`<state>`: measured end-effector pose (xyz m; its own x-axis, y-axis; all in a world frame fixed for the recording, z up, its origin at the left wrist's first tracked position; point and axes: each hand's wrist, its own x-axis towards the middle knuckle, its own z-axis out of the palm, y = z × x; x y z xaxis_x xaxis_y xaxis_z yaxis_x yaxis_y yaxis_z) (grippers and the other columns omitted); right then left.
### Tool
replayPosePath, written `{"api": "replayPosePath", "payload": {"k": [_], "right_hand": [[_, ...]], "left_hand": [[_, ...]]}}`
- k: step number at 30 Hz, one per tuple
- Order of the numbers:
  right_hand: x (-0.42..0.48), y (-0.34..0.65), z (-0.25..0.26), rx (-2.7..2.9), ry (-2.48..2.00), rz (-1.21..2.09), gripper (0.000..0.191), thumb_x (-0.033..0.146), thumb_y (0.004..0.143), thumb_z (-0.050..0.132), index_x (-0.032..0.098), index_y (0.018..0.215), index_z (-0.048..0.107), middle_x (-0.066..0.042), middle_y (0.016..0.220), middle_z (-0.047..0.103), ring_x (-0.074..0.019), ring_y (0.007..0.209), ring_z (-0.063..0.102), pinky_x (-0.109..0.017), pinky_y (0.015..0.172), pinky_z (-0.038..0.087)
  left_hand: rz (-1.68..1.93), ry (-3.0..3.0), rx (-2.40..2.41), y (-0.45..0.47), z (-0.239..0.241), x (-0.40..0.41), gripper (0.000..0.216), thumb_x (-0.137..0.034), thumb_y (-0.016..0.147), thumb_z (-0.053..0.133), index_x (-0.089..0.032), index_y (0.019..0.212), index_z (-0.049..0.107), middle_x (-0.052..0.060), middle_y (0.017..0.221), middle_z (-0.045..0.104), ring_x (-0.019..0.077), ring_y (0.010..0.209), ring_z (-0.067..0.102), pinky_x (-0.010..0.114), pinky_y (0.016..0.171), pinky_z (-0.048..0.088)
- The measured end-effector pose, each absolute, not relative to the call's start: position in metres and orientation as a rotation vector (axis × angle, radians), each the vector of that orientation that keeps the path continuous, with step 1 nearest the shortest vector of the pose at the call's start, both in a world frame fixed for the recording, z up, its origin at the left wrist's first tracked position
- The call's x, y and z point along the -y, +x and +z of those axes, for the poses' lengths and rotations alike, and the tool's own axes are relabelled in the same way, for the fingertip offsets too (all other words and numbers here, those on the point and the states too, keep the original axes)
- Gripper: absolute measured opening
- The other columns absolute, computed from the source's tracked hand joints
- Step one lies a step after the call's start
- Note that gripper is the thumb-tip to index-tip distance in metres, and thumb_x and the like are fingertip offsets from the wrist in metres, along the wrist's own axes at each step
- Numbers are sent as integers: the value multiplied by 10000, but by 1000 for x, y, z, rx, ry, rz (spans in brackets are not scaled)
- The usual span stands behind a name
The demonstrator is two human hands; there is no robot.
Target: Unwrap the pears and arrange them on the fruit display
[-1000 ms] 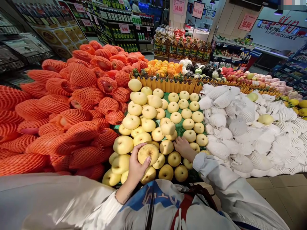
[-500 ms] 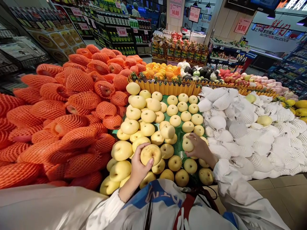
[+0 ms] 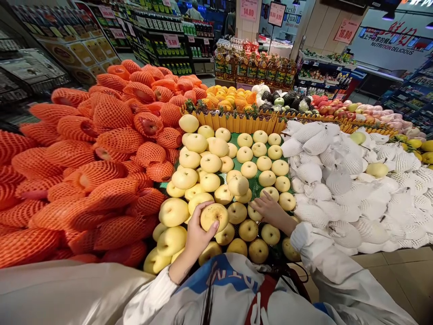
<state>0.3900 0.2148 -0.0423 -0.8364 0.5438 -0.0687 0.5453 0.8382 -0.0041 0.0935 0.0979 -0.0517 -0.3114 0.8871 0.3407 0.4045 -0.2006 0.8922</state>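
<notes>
- Head view: left hand [image 3: 196,232] grips a speckled yellow pear [image 3: 214,216], fingers curled round it, at the near edge of the pear pile [image 3: 250,169]
- Right hand [image 3: 270,210] rests flat, fingers spread, on pears just beside; nothing gripped
- Orange-netted fruit [image 3: 101,171] lies left, white-netted fruit [image 3: 341,180] right

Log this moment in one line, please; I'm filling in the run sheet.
left hand: grip on yellow pear | right hand: resting on pears, nothing held | left: orange-netted fruit | right: white-netted fruit
</notes>
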Motion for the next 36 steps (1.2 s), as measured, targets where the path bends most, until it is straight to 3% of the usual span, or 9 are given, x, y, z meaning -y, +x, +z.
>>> {"api": "replayPosePath", "payload": {"k": [5,12,17,21,24,27,30,33,36], "right_hand": [[-206,382,-46,-2888,982,44,586,69,972,640,239,1532,625,-131,1310,693,-326,1343,593,-625,1344,294],[-204,394,-23,-2875,1100,-173,817,267,820,936,252,1574,622,-156,1483,668,-402,1518,491,-648,1337,302],[-228,360,13,-2862,1486,-406,490,346,1033,732,211,1497,649,-123,1342,749,-312,1275,680,-509,1144,543],[-250,306,11,-2855,1693,-502,834,513,982,804,139,1640,455,-198,1527,644,-330,1393,633,-455,1154,546],[-264,285,3,-2806,1723,-583,788,485,865,906,109,1480,586,-191,1415,704,-333,1327,669,-426,1123,557],[-277,295,2,-2793,1831,-593,768,459,812,937,105,1417,622,-179,1331,723,-341,1277,676,-441,1115,546],[-289,322,-1,-2813,1901,-564,852,359,794,940,109,1506,546,-193,1428,668,-338,1333,640,-464,1154,519],[-296,345,-10,-2922,1720,-563,760,280,803,917,157,1474,580,-171,1483,634,-320,1341,636,-471,1155,524],[-296,353,-22,-2968,1537,-452,778,321,862,895,153,1542,557,-197,1561,587,-347,1436,582,-516,1233,466]], "left_hand": [[1552,1443,-1677,93,-51,-100,571,-646,926,661,-181,1256,640,132,1229,727,313,1148,713,492,1027,599],[1619,1420,-1666,85,-58,-100,571,-670,956,657,-184,1256,645,136,1235,723,319,1158,705,493,1045,586],[1644,1343,-1732,89,-51,-104,571,-700,1007,578,-194,1258,657,142,1253,724,327,1174,702,497,1035,595],[1615,1133,-1624,103,-34,-107,608,-698,1011,580,-196,1349,634,130,1220,710,204,737,666,343,575,592],[1589,964,-1502,106,-26,-108,623,-711,1007,566,-205,1366,620,114,1191,696,119,536,527,273,384,453],[1616,928,-1478,99,-26,-106,619,-711,993,589,-208,1352,618,98,1144,698,111,526,525,261,375,456],[1621,954,-1513,87,-30,-101,638,-717,982,606,-207,1366,611,85,1096,691,119,539,537,251,368,451],[1619,964,-1556,79,-34,-100,657,-735,988,581,-198,1365,617,86,1092,691,123,538,534,251,358,428],[1650,1098,-1618,79,-36,-101,658,-732,991,575,-187,1356,633,130,1203,717,209,738,680,317,527,569]]}}
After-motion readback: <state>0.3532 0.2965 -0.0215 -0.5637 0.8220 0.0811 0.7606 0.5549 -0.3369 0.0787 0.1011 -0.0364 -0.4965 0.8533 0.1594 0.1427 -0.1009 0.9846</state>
